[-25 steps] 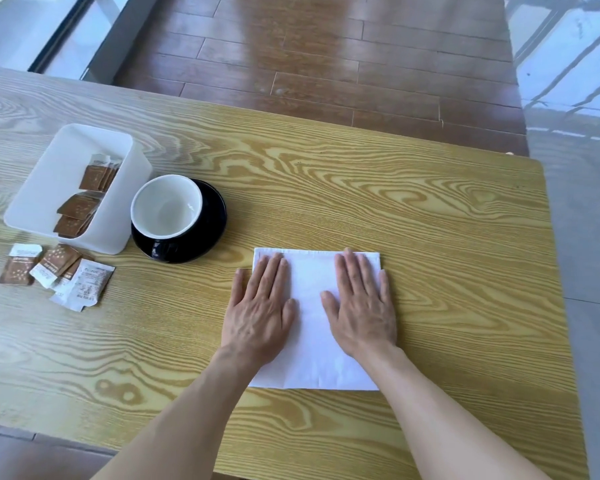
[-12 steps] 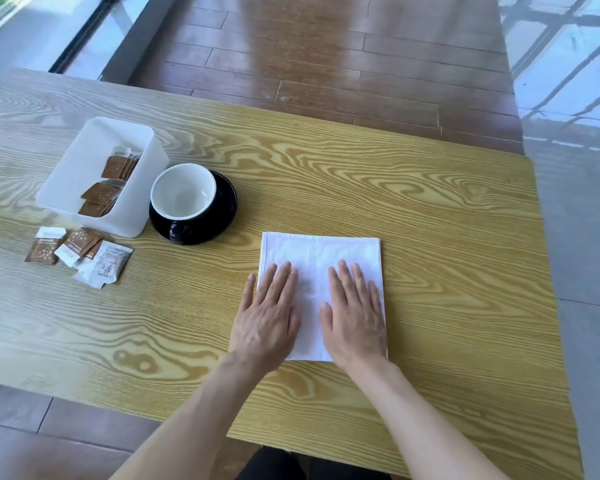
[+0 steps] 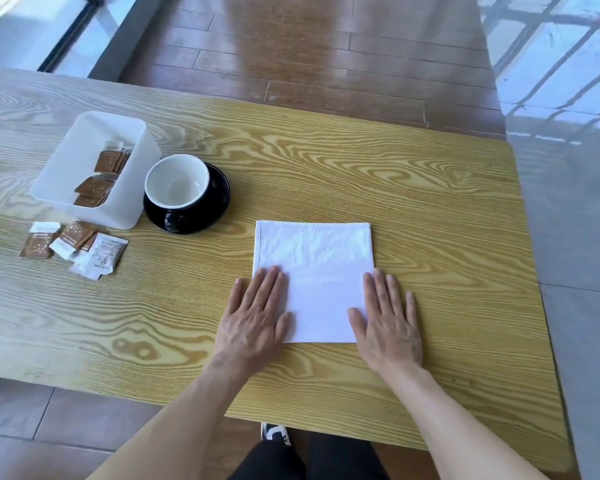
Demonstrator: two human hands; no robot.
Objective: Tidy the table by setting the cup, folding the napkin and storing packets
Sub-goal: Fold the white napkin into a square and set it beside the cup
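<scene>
Napkin: white napkin [image 3: 314, 268] lies flat and folded on the wooden table [image 3: 413, 209], roughly square
Left hand: left hand [image 3: 253, 323] rests palm down, fingers spread flat over the napkin's near left corner
Right hand: right hand [image 3: 388, 327] rests palm down on the near right corner, partly on the table
Cup: white-lined cup [image 3: 176, 183] stands upright on a black saucer [image 3: 219, 192], left of the napkin
Container: white container [image 3: 125, 202] touches the saucer, holding brown packets [image 3: 97, 181]
Loose packets: loose packets [image 3: 73, 244] lie on the table just in front of the container

Bright daylight, floor glare, wide-angle warp
</scene>
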